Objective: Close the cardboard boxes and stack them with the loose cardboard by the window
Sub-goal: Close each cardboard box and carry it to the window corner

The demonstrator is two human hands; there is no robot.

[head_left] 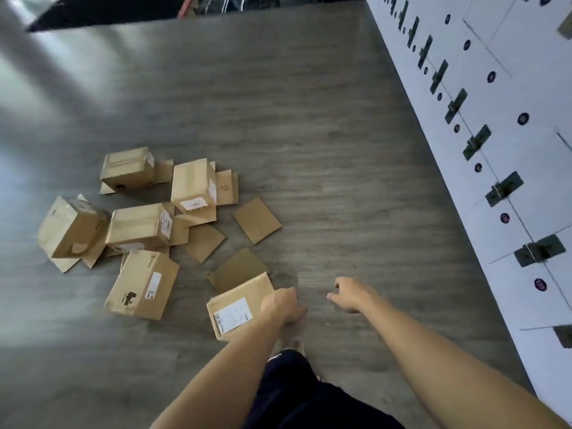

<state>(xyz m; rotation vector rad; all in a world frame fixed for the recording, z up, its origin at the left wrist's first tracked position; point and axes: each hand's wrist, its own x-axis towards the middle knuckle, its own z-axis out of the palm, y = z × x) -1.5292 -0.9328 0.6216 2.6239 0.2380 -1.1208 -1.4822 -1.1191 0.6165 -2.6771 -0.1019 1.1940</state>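
Several brown cardboard boxes lie scattered on the grey wood-look floor (325,150), among them a far box (128,168), a box with a white label (193,185) and a near-left box (144,284). Loose flat cardboard sheets (257,219) lie between and to the right of them. Nearest me is a labelled box (235,308). My left hand (283,306) curls over its right edge and grips it, with the fingertips hidden. My right hand (349,294) hovers to the right of that box with loosely curled fingers and holds nothing.
A white wall of lockers (510,150) with dark latches runs along the right side. A dark mat or opening (123,10) lies at the far end of the floor. My legs in dark shorts (297,391) and a foot show below my hands.
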